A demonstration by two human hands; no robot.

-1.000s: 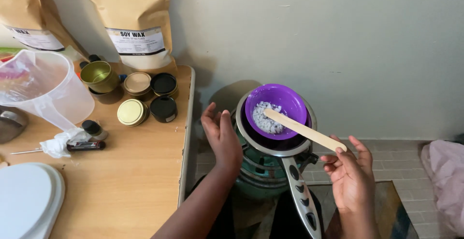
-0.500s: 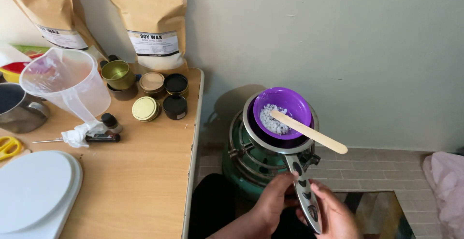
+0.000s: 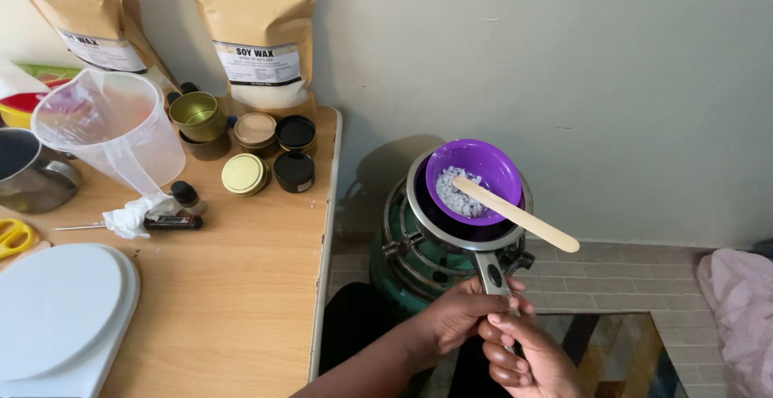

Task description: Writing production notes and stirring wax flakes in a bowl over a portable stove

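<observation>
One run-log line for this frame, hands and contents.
left hand: grips pan handle | right hand: grips same handle | purple bowl: in pan, white flakes, wooden stick resting inside

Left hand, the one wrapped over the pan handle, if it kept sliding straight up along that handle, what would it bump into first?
Probably the saucepan rim where the pan handle joins it, above the green stove. The left hand grips the handle just below that joint, beside the right hand. Depth is unclear.
</observation>
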